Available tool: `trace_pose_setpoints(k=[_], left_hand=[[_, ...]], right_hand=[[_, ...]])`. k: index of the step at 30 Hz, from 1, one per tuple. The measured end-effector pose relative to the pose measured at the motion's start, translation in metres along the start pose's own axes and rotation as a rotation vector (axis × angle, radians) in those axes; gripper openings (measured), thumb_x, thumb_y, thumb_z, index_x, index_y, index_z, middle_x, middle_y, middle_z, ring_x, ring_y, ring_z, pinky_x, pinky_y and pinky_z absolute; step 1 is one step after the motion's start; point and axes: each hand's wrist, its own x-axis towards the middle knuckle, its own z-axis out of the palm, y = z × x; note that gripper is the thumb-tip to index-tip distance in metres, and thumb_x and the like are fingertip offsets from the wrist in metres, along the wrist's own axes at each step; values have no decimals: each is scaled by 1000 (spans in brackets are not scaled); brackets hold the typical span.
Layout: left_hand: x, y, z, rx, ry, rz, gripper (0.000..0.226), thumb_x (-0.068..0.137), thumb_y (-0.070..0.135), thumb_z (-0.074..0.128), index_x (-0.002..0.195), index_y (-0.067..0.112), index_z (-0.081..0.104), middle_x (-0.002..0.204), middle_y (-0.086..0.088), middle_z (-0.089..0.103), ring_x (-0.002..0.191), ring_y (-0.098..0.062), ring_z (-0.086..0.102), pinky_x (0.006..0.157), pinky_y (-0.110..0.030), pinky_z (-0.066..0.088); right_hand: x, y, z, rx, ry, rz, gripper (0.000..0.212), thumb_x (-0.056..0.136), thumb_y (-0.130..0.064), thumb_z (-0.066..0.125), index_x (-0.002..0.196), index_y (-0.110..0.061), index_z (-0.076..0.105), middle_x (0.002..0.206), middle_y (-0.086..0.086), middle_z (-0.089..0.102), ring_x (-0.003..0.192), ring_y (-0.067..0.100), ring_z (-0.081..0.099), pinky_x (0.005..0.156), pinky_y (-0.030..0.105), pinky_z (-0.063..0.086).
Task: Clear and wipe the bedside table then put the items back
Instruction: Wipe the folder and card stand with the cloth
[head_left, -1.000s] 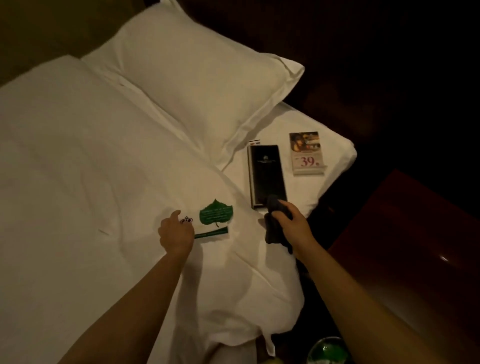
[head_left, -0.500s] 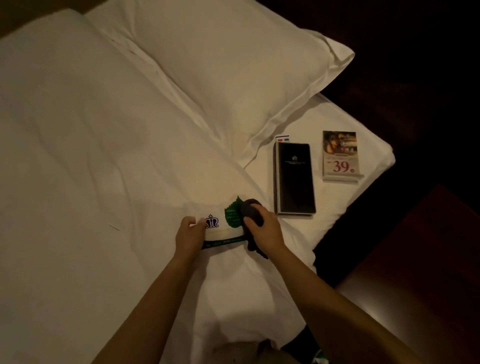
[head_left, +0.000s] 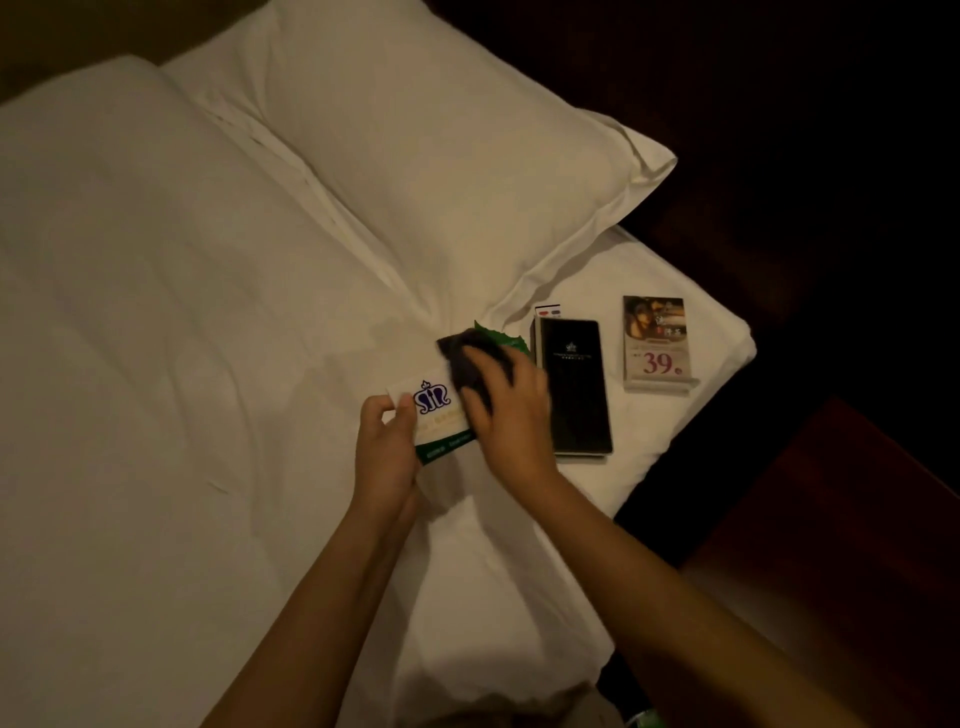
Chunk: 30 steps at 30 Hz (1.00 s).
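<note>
A white card with a purple crest, a green leaf and a green bottom strip lies on the white bed. My left hand pinches its left edge. My right hand presses a dark cloth onto the card's right half, covering most of the leaf. To the right a black folder lies flat on the sheet. Further right stands a small sign printed "39". The dark wooden bedside table shows at the lower right, off the bed's corner.
A large white pillow lies at the head of the bed, just above the card. A small striped card peeks out from under the folder's top. Beyond the bed's right edge all is dark.
My right hand carried the cloth from beside the folder leftward onto the card. My left hand went from resting by the card to gripping its edge. The camera moved closer.
</note>
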Motion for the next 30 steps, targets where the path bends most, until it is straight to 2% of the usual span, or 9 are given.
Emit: trace_pose_setpoints(k=[4, 9, 14, 18, 23, 27, 30], left_hand=[[-5, 0, 10, -34, -51, -13, 22, 98, 21, 45, 76, 21, 45, 86, -5, 69, 76, -18, 67, 56, -24, 59], [1, -10, 24, 16, -70, -15, 21, 98, 21, 45, 77, 22, 45, 86, -6, 66, 75, -19, 64, 67, -33, 53], [5, -29, 24, 72, -74, -86, 15, 96, 17, 45, 81, 18, 45, 80, -8, 59, 70, -17, 58, 56, -24, 49], [7, -44, 19, 119, -13, -98, 19, 98, 22, 45, 79, 19, 45, 89, -14, 59, 76, -24, 59, 68, -36, 50], [3, -64, 7, 106, -8, -132, 25, 97, 20, 47, 72, 20, 45, 86, -8, 64, 77, -22, 64, 72, -38, 54], [10, -82, -11, 195, 32, -171, 21, 96, 22, 47, 76, 21, 50, 97, -11, 64, 86, -24, 62, 81, -43, 54], [24, -92, -22, 282, 96, -198, 19, 97, 22, 45, 79, 20, 50, 109, -18, 59, 96, -28, 57, 91, -49, 50]], right_hand=[[26, 30, -24, -42, 51, 207, 44, 94, -24, 48, 138, -23, 40, 141, 16, 36, 127, 32, 33, 109, 45, 32], [1, 19, -14, -68, 30, 107, 47, 92, -25, 50, 138, -25, 39, 145, 14, 34, 127, 31, 33, 107, 43, 33], [-33, 1, 15, -41, -33, -41, 46, 92, -25, 50, 137, -26, 41, 146, 13, 35, 129, 30, 33, 107, 44, 32], [-25, 27, 15, -82, -38, -18, 46, 90, -23, 53, 135, -24, 45, 143, 14, 39, 127, 32, 36, 105, 44, 34], [-11, 73, 11, -161, -54, 129, 45, 92, -21, 51, 136, -22, 43, 136, 17, 43, 118, 34, 39, 100, 42, 35], [-20, 96, 9, -197, -134, 63, 44, 91, -18, 52, 135, -20, 45, 133, 18, 46, 115, 35, 40, 99, 43, 36], [-25, 113, 3, -148, -95, 177, 43, 93, -17, 49, 135, -18, 44, 134, 20, 44, 118, 36, 39, 102, 42, 35]])
